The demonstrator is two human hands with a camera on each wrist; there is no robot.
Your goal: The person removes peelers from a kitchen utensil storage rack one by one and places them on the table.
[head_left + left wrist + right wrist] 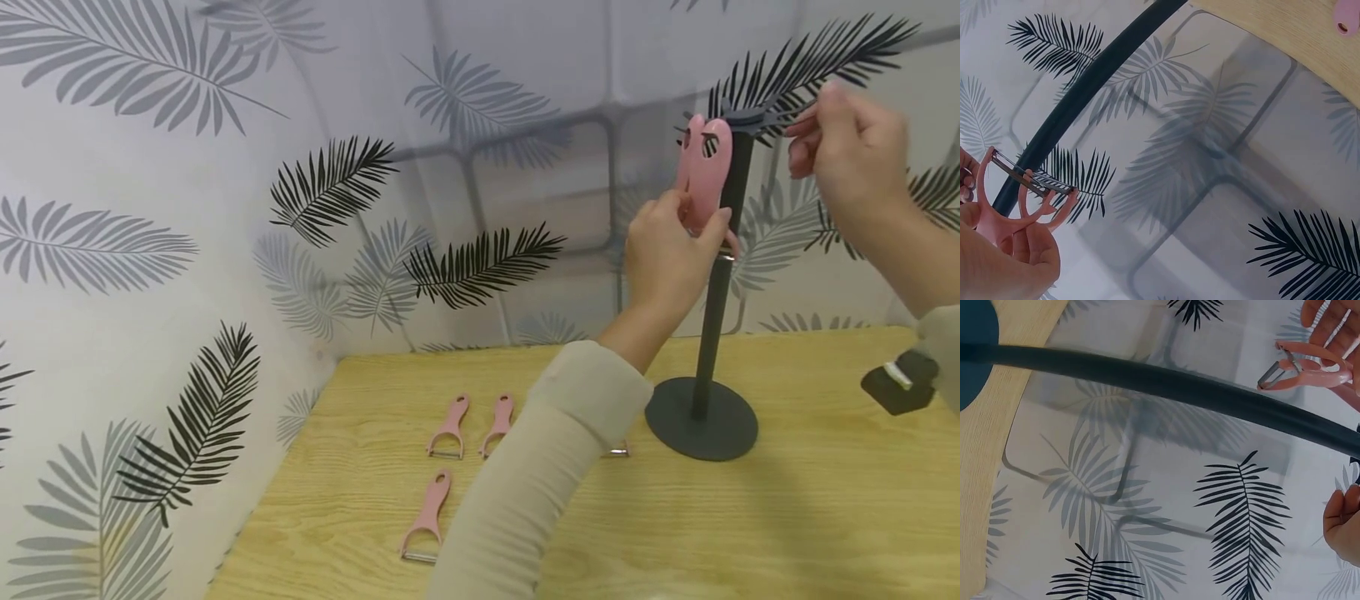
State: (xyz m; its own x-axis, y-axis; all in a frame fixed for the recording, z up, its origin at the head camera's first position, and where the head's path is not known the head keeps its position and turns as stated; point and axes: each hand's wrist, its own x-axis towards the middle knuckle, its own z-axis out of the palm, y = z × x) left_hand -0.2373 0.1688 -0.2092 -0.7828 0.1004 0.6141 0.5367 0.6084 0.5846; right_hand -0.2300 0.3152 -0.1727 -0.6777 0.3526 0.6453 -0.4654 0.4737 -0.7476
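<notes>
Two pink peelers (pixel 707 171) are gripped by my left hand (pixel 671 250), handles pointing up, beside the top of a black stand (pixel 717 325). In the left wrist view the peelers' metal blades (pixel 1041 181) show in front of the pole. I cannot tell whether a handle hole is on a hook. My right hand (pixel 862 154) pinches the outer end of a dark hook (pixel 780 119) at the stand's top, on the right side. In the right wrist view, the fingers of my right hand (pixel 1344 522) show only at the edge.
Several more pink peelers (pixel 433 508) lie on the wooden table (pixel 360 475) to the left, one mostly behind my left sleeve (pixel 555 450). The stand's round base (pixel 701 437) rests near the table's back. A leaf-patterned cloth (pixel 517 183) hangs behind.
</notes>
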